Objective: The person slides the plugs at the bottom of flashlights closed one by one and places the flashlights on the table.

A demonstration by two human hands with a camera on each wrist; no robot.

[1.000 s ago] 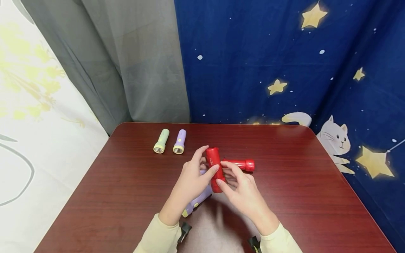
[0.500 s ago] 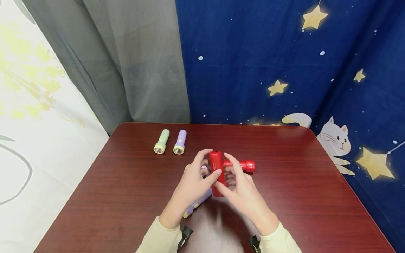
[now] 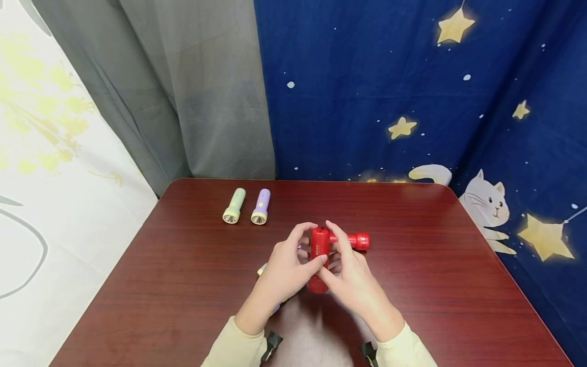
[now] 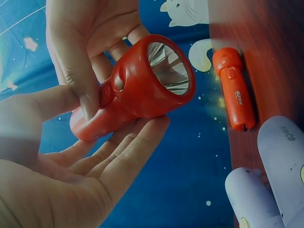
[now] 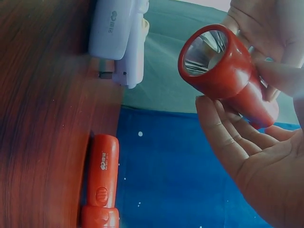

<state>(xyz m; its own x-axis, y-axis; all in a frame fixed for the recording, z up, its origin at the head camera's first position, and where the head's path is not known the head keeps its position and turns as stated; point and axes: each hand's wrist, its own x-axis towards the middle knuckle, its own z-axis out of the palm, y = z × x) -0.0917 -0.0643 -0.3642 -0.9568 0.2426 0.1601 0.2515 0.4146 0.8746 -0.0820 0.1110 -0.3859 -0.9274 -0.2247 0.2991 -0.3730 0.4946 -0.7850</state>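
Note:
A red flashlight (image 3: pixel 319 244) is held above the table by both hands. My left hand (image 3: pixel 284 267) grips its left side, thumb across the body. From the right, my right hand (image 3: pixel 355 275) holds it between thumb and fingers. In the left wrist view, the reflector (image 4: pixel 171 71) and a slide switch (image 4: pixel 107 93) on the flashlight show. Just behind the right fingers, a second red flashlight (image 3: pixel 361 241) lies on the table. Two purple flashlights, a larger one (image 4: pixel 287 161) and a smaller one (image 4: pixel 251 199), lie beside the left hand, mostly hidden by it in the head view.
At the back left of the brown table (image 3: pixel 183 275), a green flashlight (image 3: pixel 234 205) and a small purple flashlight (image 3: pixel 260 206) lie side by side, lenses toward me. A grey curtain (image 3: pixel 220 92) and a blue starry curtain (image 3: pixel 348 102) hang behind the table's far edge.
Both hands keep hold of the red flashlight, which has shifted right and nearer to me and changed its tilt. My left hand has moved right, covering more of the purple flashlights.

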